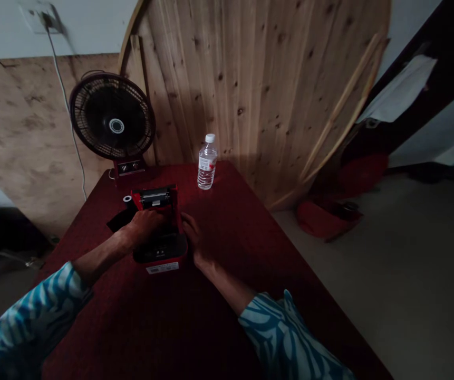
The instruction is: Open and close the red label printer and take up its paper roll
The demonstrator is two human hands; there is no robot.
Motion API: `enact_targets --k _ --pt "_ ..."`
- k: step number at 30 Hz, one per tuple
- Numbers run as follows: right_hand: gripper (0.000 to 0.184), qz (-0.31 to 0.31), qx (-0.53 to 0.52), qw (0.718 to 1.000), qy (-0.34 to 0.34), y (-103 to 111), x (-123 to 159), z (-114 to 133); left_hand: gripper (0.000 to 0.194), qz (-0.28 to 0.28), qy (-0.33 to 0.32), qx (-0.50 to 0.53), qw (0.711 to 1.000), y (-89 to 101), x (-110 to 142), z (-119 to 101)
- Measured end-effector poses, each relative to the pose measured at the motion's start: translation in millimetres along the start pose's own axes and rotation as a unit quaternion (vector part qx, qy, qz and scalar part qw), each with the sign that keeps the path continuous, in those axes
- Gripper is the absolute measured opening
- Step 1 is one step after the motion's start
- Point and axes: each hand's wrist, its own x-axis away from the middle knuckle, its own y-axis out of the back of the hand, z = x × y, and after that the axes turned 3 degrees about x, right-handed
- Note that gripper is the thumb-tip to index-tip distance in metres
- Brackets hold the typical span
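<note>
Red printer (159, 232) sits before the fan (112, 117), lid open. Left hand (144, 221) presses fingers into its compartment; right hand (192, 237) lies released against its side. A push could skid it toward the bottle (206, 162).

A dark red table (227, 316) carries a fan (113, 117), water bottle (206, 162) and red printer (159, 232).

The left hand (144, 224) covers the middle of the red-and-black device (160, 248), its fingers out of sight inside the open top — the label on the device's near edge is too small to read, and the dim light swallows the right hand's (193, 237) fingertips against its side.
</note>
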Motion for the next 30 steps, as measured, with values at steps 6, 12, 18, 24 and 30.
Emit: enact_targets --k 6,12,18,24,30 --pt "0.042 0.006 -0.007 1.000 -0.008 -1 2 3 0.028 0.033 -0.049 0.068 0.996 4.6 -5 8" --pt "0.045 0.000 -0.023 1.000 -0.022 -5 4 4 0.039 -0.062 -0.051 0.214 0.973 9.2 46 21" --pt "0.044 -0.010 -0.012 1.000 -0.012 -4 2 3 0.031 -0.173 -0.111 0.189 0.960 -9.6 65 12" --pt "0.041 0.005 -0.023 1.000 0.003 -3 1 0 0.025 -0.299 -0.208 0.058 0.929 -31.9 79 -3" --pt "0.047 -0.018 0.013 0.999 -0.023 1 -19 3 0.018 -0.308 -0.208 0.002 0.928 -44.6 101 -18"
